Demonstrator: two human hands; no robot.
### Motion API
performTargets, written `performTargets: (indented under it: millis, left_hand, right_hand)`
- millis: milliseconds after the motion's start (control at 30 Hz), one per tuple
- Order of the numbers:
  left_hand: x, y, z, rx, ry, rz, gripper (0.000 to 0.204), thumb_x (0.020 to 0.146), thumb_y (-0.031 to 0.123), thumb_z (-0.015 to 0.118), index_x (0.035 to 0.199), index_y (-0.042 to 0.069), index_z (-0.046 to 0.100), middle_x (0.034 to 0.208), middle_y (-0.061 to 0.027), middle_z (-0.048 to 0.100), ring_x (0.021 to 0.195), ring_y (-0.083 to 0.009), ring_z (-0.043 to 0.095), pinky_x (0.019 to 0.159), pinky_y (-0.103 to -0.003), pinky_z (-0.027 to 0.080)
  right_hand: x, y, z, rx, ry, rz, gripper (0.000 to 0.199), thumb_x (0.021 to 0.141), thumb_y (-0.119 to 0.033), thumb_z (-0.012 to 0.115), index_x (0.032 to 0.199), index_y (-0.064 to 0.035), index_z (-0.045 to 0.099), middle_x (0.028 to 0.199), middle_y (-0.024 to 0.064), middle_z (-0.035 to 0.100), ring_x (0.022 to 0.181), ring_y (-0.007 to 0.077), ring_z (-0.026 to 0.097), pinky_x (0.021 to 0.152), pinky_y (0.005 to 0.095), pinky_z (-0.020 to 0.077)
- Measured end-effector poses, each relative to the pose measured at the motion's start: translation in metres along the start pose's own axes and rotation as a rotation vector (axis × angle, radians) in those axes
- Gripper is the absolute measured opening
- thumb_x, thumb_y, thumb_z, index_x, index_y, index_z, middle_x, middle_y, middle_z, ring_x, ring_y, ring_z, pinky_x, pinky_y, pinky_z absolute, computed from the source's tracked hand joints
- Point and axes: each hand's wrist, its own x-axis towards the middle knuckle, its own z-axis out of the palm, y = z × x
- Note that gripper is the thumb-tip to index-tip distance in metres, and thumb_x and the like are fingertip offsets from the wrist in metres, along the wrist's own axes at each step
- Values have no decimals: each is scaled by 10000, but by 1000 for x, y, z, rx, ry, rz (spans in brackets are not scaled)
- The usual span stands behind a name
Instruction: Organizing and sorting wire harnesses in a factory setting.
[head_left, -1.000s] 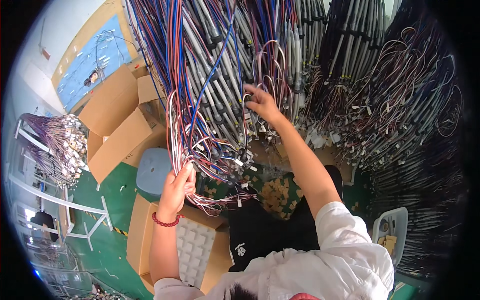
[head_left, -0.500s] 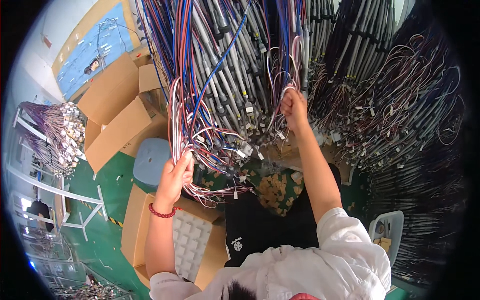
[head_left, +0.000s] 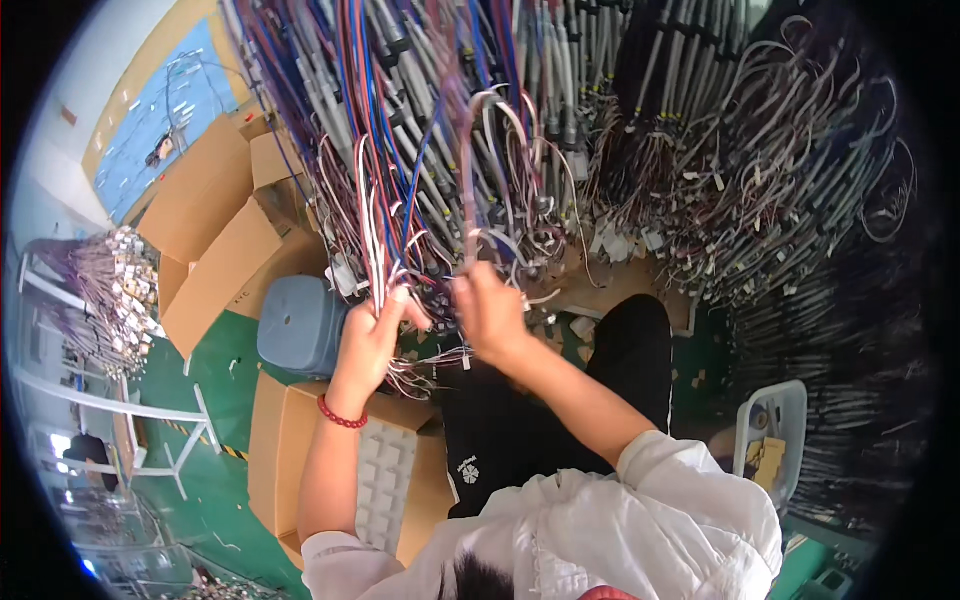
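Long bundles of wires in white, red and blue (head_left: 365, 215) hang down in front of me among grey-sleeved cable harnesses (head_left: 420, 120). My left hand (head_left: 368, 340), with a red bead bracelet (head_left: 342, 412) on its wrist, is closed round the lower part of one wire bundle, thumb uppermost. Loose wire ends (head_left: 410, 378) with small connectors trail below it. Close beside it on the right, my right hand (head_left: 490, 312) is curled round pale wires (head_left: 470, 190) that rise from it in a loop. Motion blurs this hand, and its fingertips are partly hidden.
Open cardboard boxes (head_left: 222, 285) stand at the left, beside a blue-grey stool (head_left: 296, 322). Another carton (head_left: 275, 455) with a white tray insert (head_left: 385, 480) is by my left forearm. More hanging harnesses (head_left: 800, 180) fill the right, above a clear plastic bin (head_left: 790, 440).
My right hand has come left and down with its wires, from apart to close beside my left hand. My left hand still holds its bundle, slightly lower in the hanging wires.
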Motion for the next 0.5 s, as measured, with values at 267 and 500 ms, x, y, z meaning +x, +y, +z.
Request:
performTargets:
  millis: [267,500]
  left_hand:
    - [-14,8,5,12,-42,142,303,834,215,676,1019,-8,587,887,-11,612,817,-78,539,758,-244,442]
    - [-26,11,-14,-188,-71,-196,183,911,215,526,868,39,555,650,-23,577,516,-54,479,450,-200,346]
  right_hand:
    - [-42,-52,3,-32,-151,-204,478,759,-15,515,1194,89,347,800,202,582,620,350,599,502,419,480]
    - [-84,-67,17,139,-122,-379,756,693,53,493,1355,139,138,927,252,513,668,335,591,521,382,497]
